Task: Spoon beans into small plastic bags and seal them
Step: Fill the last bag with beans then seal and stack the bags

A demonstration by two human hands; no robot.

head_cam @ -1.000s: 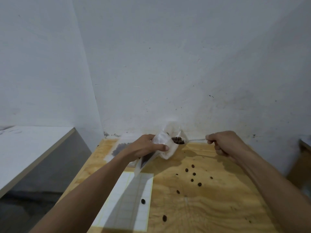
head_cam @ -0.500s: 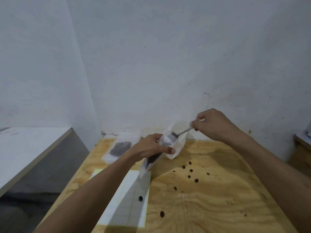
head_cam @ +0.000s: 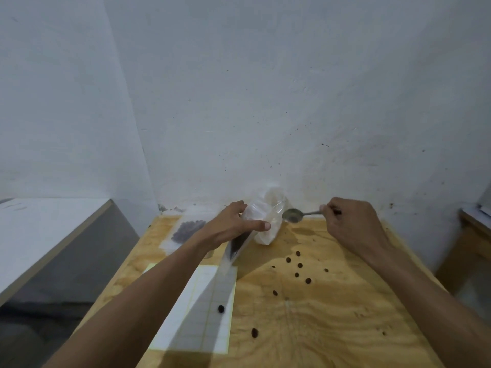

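Observation:
My left hand [head_cam: 232, 226] grips a small clear plastic bag [head_cam: 240, 243] that hangs tilted, with dark beans at its bottom. Just behind it stands a larger crumpled clear bag [head_cam: 271, 221] on the plywood table [head_cam: 332, 314]. My right hand [head_cam: 350, 224] pinches the handle of a metal spoon [head_cam: 293, 215]; the spoon's bowl looks empty and hovers just right of the bags' mouths. Several loose beans [head_cam: 300, 265] lie scattered on the table.
A filled flat bag of beans [head_cam: 187, 231] lies at the table's back left. A white gridded sheet [head_cam: 202, 309] with one bean on it lies near the front. The wall is close behind. A white surface [head_cam: 39, 229] stands lower left, another table edge [head_cam: 475, 221] right.
The spoon carried beans a second ago, then tipped into the bag with my right hand raised; now my right hand has dropped and pulled the empty spoon out to the right.

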